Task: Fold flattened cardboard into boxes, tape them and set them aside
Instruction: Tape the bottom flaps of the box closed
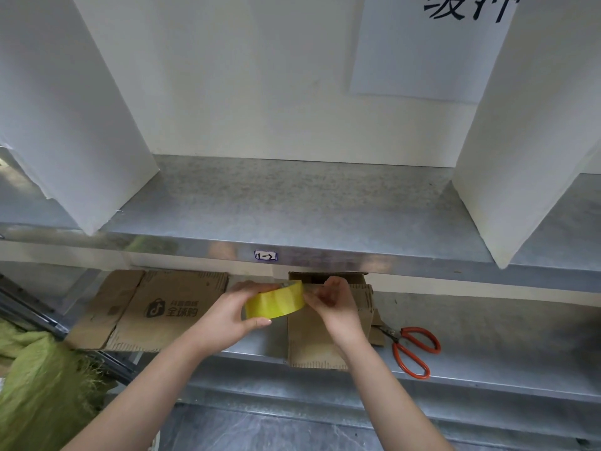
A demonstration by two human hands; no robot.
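Note:
My left hand [232, 312] grips a roll of yellow tape [276, 302], thumb under it and fingers over the top. My right hand [335, 304] pinches at the roll's right edge with curled fingers. Both hands hover above a folded brown cardboard box [312, 343] that lies on the lower metal shelf [487, 320]. Part of the box is hidden behind my right hand and under the upper shelf. A flattened cardboard sheet [153, 307] with a printed logo lies to the left on the same shelf.
Red-handled scissors [411, 348] lie right of the box. The upper metal shelf [292, 203] overhangs the work area, with white panels [74, 102] standing on it at both sides. Green cloth [39, 379] is bunched at lower left.

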